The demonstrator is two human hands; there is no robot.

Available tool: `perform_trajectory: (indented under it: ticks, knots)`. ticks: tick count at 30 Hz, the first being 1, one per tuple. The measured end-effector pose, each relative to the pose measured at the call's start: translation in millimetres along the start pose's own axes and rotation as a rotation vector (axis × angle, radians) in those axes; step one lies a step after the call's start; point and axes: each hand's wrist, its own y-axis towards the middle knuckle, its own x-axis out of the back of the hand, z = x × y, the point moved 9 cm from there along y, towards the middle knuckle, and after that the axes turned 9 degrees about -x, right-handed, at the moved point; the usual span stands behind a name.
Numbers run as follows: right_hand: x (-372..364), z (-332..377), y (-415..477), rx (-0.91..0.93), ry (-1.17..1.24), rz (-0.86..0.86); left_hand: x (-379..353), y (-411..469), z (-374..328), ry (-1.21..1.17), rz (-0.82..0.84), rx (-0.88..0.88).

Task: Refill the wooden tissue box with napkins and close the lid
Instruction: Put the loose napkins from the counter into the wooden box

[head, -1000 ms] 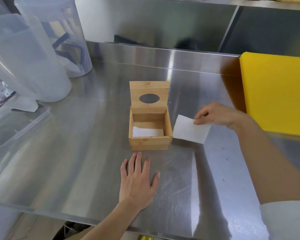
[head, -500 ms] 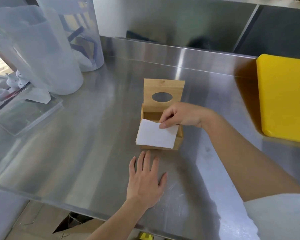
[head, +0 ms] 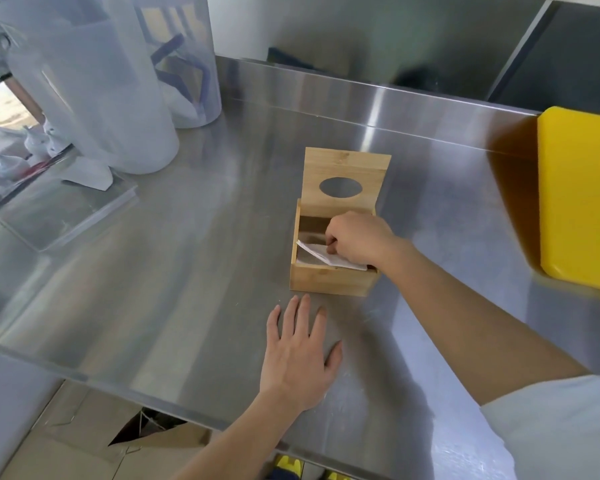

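A small wooden tissue box [head: 329, 281] stands in the middle of the steel counter. Its lid [head: 347, 174], with an oval hole, is upright at the back. My right hand [head: 357, 241] reaches down into the box and pinches a white napkin [head: 321, 255], which lies tilted inside with one edge resting on the front wall. My left hand [head: 300, 355] lies flat on the counter just in front of the box, fingers spread, holding nothing.
The steel counter [head: 187, 271] ends close to me at its front edge. Two tall translucent plastic containers [head: 94, 88] stand at the back left beside a clear acrylic tray [head: 66, 209]. A yellow cutting board [head: 582, 202] lies at the right.
My right hand carried the napkin from the counter right of the box to above it, then lowered it into the box. My left hand stayed flat on the counter.
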Motion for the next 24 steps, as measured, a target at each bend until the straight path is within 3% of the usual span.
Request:
perform_trajectory:
  ticks: [6, 15, 20, 24]
  knots:
    - [1, 2, 2, -0.007, -0.127, -0.119, 2, 0, -1, -0.001, -0.01, 0.001]
    - [-4, 2, 2, -0.027, -0.038, -0.091, 0, 0, 0, -0.001, 0.031, 0.011]
    - [-5, 3, 1, -0.024, -0.105, -0.075, -2, 0, 0, -0.011, 0.076, 0.019]
    - [5, -1, -2, -0.026, 0.093, -0.071, 1, 0, 0, -0.038, 0.089, 0.012]
